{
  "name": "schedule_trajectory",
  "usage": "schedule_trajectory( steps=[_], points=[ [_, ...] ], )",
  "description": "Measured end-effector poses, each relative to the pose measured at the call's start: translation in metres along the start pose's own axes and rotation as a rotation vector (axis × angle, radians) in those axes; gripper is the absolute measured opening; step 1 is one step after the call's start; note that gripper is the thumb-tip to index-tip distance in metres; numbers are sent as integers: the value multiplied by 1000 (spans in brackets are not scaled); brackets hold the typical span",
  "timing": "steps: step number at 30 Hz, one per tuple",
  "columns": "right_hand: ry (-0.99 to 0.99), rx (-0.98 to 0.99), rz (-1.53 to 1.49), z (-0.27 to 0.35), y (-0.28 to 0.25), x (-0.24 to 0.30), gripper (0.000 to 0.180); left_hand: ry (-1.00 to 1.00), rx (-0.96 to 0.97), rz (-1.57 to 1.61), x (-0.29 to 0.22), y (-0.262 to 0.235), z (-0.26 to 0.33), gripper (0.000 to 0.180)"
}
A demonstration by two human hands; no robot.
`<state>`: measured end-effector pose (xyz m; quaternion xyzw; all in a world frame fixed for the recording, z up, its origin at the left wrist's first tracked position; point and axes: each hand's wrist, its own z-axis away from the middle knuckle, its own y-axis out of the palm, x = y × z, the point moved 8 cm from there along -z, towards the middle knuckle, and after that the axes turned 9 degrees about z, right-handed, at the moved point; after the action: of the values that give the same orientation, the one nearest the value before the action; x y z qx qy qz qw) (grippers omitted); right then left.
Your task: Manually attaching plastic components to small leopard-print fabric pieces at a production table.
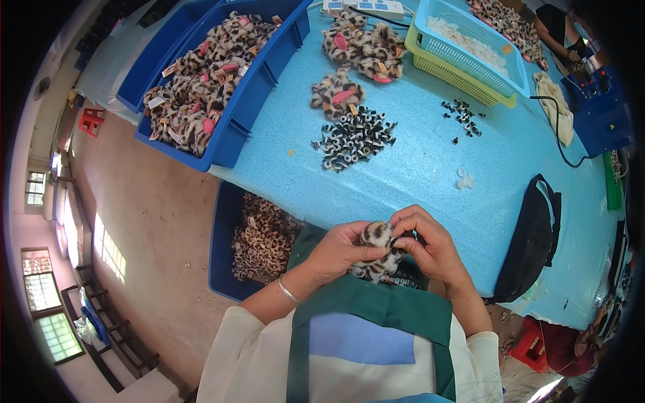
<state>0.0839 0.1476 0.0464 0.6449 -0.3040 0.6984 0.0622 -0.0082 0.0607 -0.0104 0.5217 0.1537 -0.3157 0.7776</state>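
Close to my body, at the table's near edge, my left hand [349, 250] is closed round a small leopard-print plush piece [376, 235]. My right hand [426, 243] pinches at the right side of the same plush; a small dark part shows between its fingertips, too covered to make out. Ahead on the table lies a heap of small black and white plastic pieces [356, 138]. Just beyond it sit several spotted plush pieces with pink patches [337, 94]. A few clear white discs [465, 178] lie to the right of the heap.
A big blue bin [259, 87] full of plush stands at the far left; another blue bin [220, 248] with spotted pieces sits lower. Stacked baskets [463, 84], a black bag [527, 242] and a cable [561, 144] lie rightward. Another person [561, 37] is at the far right.
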Motion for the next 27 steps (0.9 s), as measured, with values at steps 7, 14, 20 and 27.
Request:
schedule_trajectory(
  steps=[7, 14, 20, 27],
  points=[
    [-54, -52, -39, -3, -9, -4, 14, -74, 28, 197, 1, 5, 0, 35],
    [-77, 20, 146, 4, 0, 28, 19, 37, 19, 112, -10, 11, -3, 26],
    [-147, -52, 349, 10, 1, 29, 28, 350, 9, -575, -38, 18, 6, 17],
    [-441, -256, 463, 22, -4, 51, 42, 1038, 126, -983, -68, 58, 37, 32]
  ],
)
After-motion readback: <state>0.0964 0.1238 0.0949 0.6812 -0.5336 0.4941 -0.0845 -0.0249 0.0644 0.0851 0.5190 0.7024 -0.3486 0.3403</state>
